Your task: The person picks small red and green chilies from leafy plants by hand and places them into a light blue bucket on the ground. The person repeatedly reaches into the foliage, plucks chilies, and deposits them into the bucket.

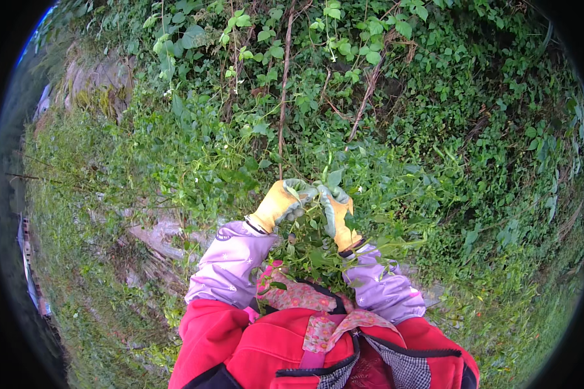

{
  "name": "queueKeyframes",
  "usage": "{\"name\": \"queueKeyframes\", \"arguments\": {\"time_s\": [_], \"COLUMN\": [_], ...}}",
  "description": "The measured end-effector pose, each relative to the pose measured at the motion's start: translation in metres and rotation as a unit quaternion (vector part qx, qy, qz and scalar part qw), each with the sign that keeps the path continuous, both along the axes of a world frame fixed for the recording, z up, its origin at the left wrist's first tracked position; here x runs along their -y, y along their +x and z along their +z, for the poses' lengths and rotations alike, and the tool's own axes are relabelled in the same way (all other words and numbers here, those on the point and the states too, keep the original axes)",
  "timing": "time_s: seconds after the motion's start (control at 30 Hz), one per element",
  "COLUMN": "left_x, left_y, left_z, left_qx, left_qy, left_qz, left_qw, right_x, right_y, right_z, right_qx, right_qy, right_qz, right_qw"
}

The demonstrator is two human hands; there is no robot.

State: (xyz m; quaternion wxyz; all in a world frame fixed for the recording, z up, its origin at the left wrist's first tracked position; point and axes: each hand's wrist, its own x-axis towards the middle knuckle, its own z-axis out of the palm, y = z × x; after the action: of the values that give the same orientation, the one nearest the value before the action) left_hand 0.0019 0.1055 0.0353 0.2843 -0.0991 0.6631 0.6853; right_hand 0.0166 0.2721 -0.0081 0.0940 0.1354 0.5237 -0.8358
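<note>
My left hand, in a yellow work glove with a grey-green palm, has its fingers closed on a green plant stem with small leaves. Close beside it at the right, my right hand, gloved alike, pinches the same greenery near a broad leaf. The fingertips of both hands nearly meet. Leafy shoots hang below and between the hands, in front of a floral cloth at my waist. Lilac sleeve covers with a white print reach from the gloves to my red jacket.
A steep bank of dense vines rises in front and to the right. Dry brown stems run down it. Rock shows at the upper left, and more bare stone lies among weeds left of my arms.
</note>
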Motion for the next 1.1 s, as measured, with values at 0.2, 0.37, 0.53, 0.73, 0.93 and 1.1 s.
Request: {"name": "queueKeyframes", "arguments": {"time_s": [0.2, 0.37, 0.53, 0.73, 0.93, 1.1], "left_x": [0.010, 0.026, 0.030, 0.029, 0.008, 0.005], "left_y": [0.004, 0.018, 0.023, -0.001, -0.003, 0.011], "left_z": [-0.017, -0.036, -0.031, -0.006, 0.012, -0.004], "left_qx": [0.045, 0.104, 0.045, -0.027, -0.077, -0.011], "left_qy": [0.091, 0.385, 0.298, 0.296, 0.011, 0.152], "left_qz": [0.005, 0.064, 0.129, -0.036, -0.043, 0.064], "left_qw": [0.995, 0.915, 0.945, 0.954, 0.996, 0.986], "right_x": [-0.002, -0.014, -0.023, -0.013, -0.015, -0.027], "right_y": [0.004, 0.005, 0.001, 0.007, 0.007, -0.003], "right_z": [-0.002, -0.009, -0.022, -0.016, -0.014, -0.014], "right_qx": [0.013, 0.097, -0.052, -0.078, -0.130, -0.016], "right_qy": [0.014, -0.172, 0.049, 0.106, 0.351, 0.187], "right_qz": [0.038, 0.047, 0.101, 0.105, 0.104, 0.259], "right_qw": [0.999, 0.979, 0.992, 0.986, 0.922, 0.947]}}
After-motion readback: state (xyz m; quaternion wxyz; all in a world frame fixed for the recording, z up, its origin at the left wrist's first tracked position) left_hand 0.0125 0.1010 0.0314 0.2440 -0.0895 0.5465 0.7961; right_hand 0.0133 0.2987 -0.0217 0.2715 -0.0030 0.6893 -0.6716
